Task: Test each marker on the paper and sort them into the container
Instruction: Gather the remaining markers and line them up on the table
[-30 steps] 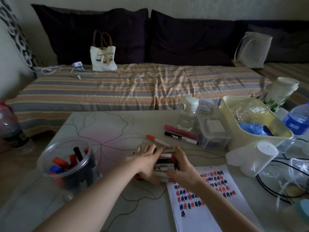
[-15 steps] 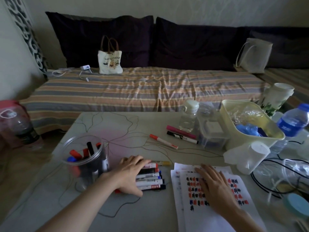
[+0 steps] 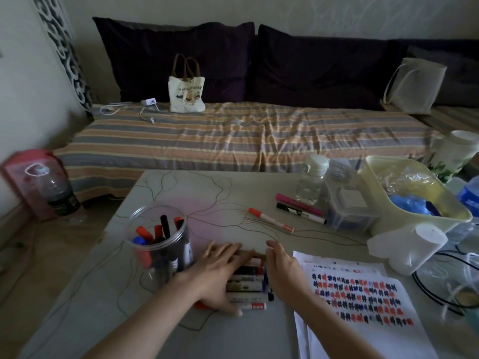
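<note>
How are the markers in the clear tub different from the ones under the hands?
The markers in the clear tub stand on end, caps pointing up; the row of markers on the table lies flat, side by side. The tub's markers are untouched; the left hand rests on the row and the right hand presses its end. Both groups mix red, black and blue.

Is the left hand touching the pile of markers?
Touching. The head view shows the left hand lying flat on the markers, its fingers spread over them.
</note>
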`<state>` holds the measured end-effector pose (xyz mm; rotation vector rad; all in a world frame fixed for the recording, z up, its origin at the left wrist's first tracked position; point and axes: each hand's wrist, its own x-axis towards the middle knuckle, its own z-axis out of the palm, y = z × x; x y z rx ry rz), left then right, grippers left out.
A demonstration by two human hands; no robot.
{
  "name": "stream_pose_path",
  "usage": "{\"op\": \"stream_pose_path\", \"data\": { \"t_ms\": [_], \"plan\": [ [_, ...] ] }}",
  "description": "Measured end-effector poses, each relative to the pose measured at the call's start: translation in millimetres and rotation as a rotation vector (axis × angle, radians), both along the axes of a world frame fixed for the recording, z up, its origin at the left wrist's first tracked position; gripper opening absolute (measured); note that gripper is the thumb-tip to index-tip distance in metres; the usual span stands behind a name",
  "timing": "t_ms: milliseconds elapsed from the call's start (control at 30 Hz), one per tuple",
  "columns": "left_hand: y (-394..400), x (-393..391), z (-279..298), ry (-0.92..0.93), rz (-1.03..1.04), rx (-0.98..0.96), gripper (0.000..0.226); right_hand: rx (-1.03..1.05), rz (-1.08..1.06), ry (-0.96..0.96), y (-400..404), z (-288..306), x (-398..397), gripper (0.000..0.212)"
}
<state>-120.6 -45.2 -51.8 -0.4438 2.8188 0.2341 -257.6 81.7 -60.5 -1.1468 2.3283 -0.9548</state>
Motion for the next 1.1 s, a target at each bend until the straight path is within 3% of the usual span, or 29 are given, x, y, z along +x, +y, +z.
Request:
{"op": "stream_pose_path", "data": {
  "t_ms": [133,233,333,400,500,600,700,767,833,967,1100],
  "plan": [
    [0.8,1.6,-2.7,0.059,-0.004,-0.033,0.118,0.01,0.022,0.048,-6.2,-3.9,-2.7,0.036],
    [0.7,3.3,-3.8,0.06,0.002,-0.022,0.115,-0.053,0.015,0.207,-4.3,-10.1,-33.4,0.034],
    [-2.7,2.9,-5.1,0.049,-0.019,0.003,0.116,0.093,-0.01,0.362,-20.9,-13.9,-71.0,0.048],
    [-4.0,2.1,-4.5,0.016,-0.012,0.014,0.123,0.231,-0.021,0.325,-40.9,-18.9,-88.9,0.052],
    [-3.2,-1.2,2.2,-0.049,0.0,0.029,0.13,0.189,-0.013,0.329,-58.3,-26.5,-93.8,0.035],
    [-3.7,-7.6,4.8,-0.042,-0.006,-0.019,0.144,0.074,0.201,0.305,-53.7,-22.8,-67.5,0.025],
    [-6.7,-10.4,-0.6,-0.096,-0.009,-0.073,0.15,0.095,0.365,0.165,-43.9,-12.0,-54.8,0.038],
    [-8.4,-10.0,-1.4,-0.128,0.015,-0.024,0.149,0.015,0.224,0.137,-41.3,-0.6,-73.1,0.043],
    [-10.0,-8.9,-0.4,-0.118,0.022,0.04,0.145,-0.035,0.039,0.232,-41.3,8.2,-102.5,0.045],
    [-10.7,-7.5,0.4,-0.134,0.021,0.087,0.143,0.326,0.049,0.36,-55.3,8.8,-149.0,0.059],
    [-11.3,-8.4,-1.8,-0.158,0.031,0.098,0.145,0.398,0.055,0.502,-64.9,-8.7,-155.5,0.051]
  ]
}}
